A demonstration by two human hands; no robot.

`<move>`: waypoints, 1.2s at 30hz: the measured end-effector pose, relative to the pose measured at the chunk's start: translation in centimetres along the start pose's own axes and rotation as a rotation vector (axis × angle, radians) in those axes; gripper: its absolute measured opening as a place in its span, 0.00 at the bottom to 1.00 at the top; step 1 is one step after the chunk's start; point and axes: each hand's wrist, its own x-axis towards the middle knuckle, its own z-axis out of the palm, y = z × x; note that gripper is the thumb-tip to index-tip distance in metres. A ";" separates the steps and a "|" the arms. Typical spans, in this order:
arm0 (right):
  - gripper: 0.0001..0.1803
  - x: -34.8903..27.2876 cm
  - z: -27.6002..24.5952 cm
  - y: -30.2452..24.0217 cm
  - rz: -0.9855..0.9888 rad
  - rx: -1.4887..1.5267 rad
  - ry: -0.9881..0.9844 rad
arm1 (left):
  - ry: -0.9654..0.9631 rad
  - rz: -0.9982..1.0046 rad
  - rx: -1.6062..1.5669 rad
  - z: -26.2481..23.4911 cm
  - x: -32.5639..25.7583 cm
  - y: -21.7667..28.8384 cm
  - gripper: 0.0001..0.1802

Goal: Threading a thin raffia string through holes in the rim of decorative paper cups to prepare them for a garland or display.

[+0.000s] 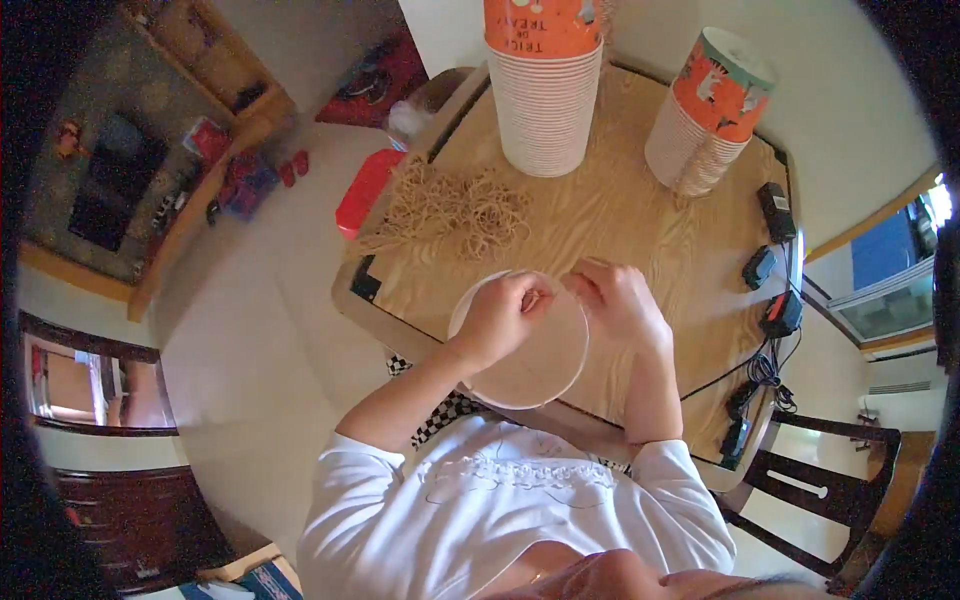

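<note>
A white paper bucket (530,375) is at the table's near edge, close to my body, its round opening facing up. My left hand (505,318) reaches over the left part of the rim, its fingers curled into a pinch above the opening. What it pinches, if anything, is too small to make out. At the far right of the rim is my right hand (618,298), its fingers also bent and pressed together; their tips hide whatever may be in them. Beyond the bucket lies a tangled heap of brown twisted cords (460,212).
A tall stack of white paper buckets (545,110) with an orange printed top stands at the back; a shorter stack (705,120) is right of it. Black devices (780,312) and cables line the right edge. A red container (368,190) is at the left edge, a dark chair (820,485) at right.
</note>
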 end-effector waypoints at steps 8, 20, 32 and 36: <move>0.09 0.0 1.2 2.7 0.078 -0.038 -0.043 | -0.020 0.076 0.264 0.8 0.5 -0.3 0.04; 0.10 0.1 0.6 2.0 0.121 -0.107 -0.141 | -0.030 0.057 0.333 1.3 0.6 -0.9 0.07; 0.11 0.3 0.5 1.5 0.063 -0.005 -0.100 | 0.001 0.074 0.378 1.6 0.8 -1.1 0.08; 0.10 0.3 0.6 1.7 0.031 0.009 -0.086 | -0.002 0.080 0.370 1.7 0.8 -1.2 0.08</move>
